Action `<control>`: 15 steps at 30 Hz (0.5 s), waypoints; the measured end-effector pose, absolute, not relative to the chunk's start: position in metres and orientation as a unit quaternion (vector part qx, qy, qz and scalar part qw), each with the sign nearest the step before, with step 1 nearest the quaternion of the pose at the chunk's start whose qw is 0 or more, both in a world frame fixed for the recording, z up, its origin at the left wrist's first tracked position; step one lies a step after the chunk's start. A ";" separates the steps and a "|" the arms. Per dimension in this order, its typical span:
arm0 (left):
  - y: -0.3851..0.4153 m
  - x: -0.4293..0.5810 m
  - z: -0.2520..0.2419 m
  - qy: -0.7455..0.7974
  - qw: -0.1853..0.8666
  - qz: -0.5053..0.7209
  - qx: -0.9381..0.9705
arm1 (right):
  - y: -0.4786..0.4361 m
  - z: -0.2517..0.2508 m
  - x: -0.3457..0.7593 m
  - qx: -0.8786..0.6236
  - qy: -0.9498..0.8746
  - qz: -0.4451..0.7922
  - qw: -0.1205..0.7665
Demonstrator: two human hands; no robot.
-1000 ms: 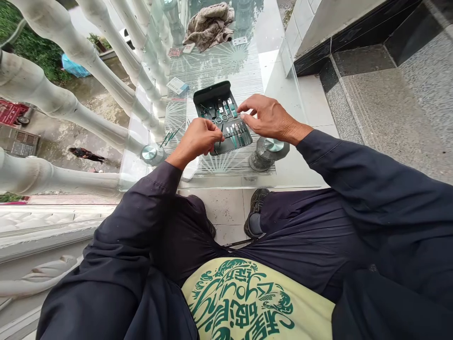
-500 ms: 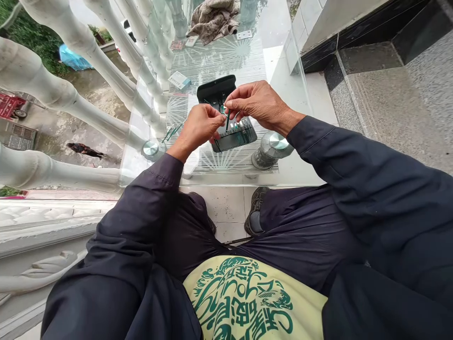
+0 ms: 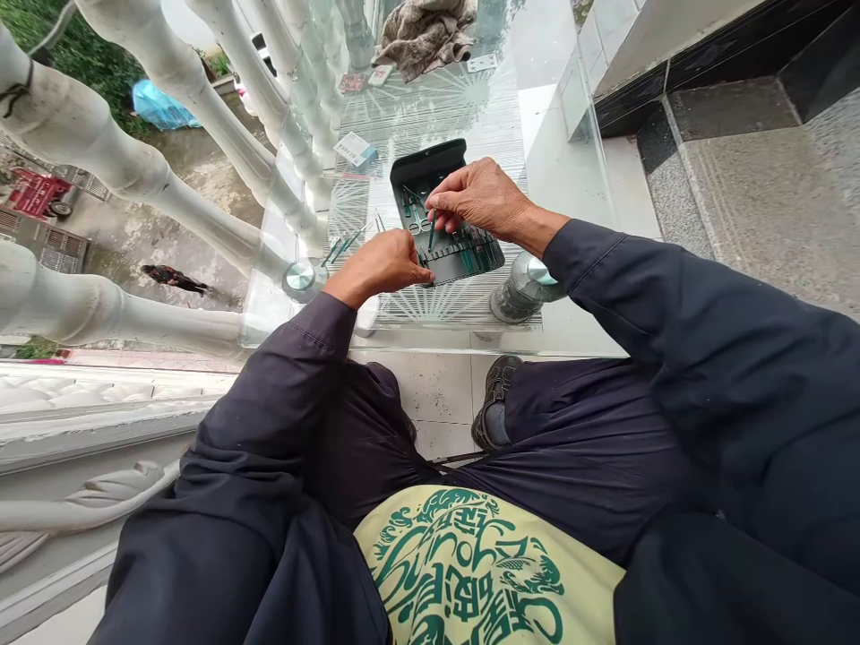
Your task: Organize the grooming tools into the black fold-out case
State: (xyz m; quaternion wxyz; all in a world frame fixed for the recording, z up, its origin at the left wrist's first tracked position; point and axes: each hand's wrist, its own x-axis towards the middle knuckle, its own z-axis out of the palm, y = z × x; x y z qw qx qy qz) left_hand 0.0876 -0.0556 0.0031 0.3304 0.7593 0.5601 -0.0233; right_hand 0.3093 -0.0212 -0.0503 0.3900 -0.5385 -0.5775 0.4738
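a glass tabletop [image 3: 436, 311] is carrying a rumpled cloth [image 3: 426, 38] at its far end and, nearer, an open black case [image 3: 430, 158]. the right hand [image 3: 471, 199] is hovering over the case, thumb and fingers narrowed in a pinch. the left hand [image 3: 384, 263] is reaching its drawn-together fingers to the case's near left edge; whether it is gripping anything, i cannot tell. a small box [image 3: 356, 150] is lying beyond. inside, the case is holding scissors [image 3: 417, 227] and a row of slim tools [image 3: 480, 253]. one green tool [image 3: 432, 231] is slanting down from the right hand above that row.
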 end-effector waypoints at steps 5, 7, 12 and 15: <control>-0.056 0.086 0.005 0.547 0.315 -0.053 0.774 | -0.009 -0.062 0.310 -0.532 -0.596 0.475 0.369; -0.056 0.086 0.005 0.545 0.303 -0.061 0.780 | -0.006 -0.064 0.309 -0.530 -0.597 0.481 0.364; -0.056 0.087 0.004 0.534 0.287 -0.074 0.792 | -0.002 -0.065 0.299 -0.540 -0.586 0.480 0.366; -0.055 0.087 0.002 0.535 0.288 -0.074 0.791 | -0.001 -0.067 0.294 -0.550 -0.604 0.453 0.358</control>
